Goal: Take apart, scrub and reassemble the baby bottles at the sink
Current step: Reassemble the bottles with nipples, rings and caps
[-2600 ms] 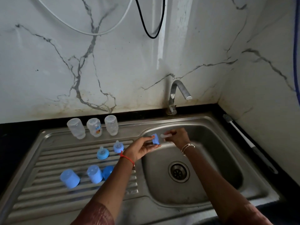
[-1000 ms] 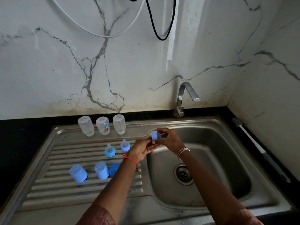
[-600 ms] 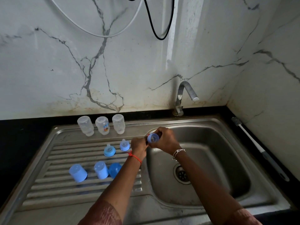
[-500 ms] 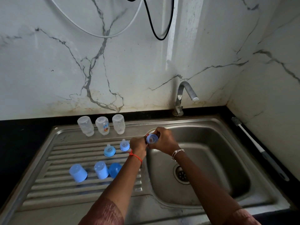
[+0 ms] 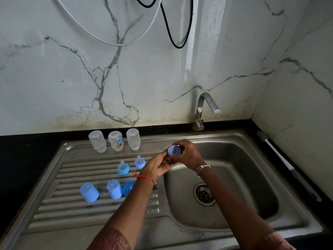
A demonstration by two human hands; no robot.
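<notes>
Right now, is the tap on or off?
Off. No stream of water falls from the tap, and no water is pooled in the sink around the drain.

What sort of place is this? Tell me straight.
Probably a home kitchen counter: a steel sink with a ribbed draining board, a tap against the marble-look wall, and baby bottles lined up behind the board.

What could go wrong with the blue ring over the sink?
The left hand and right hand hold the ring above the edge of the basin. If it slips, it might drop by the drain and need rewashing. The left forearm passes right beside the caps, so a careless move might knock one over.
</notes>
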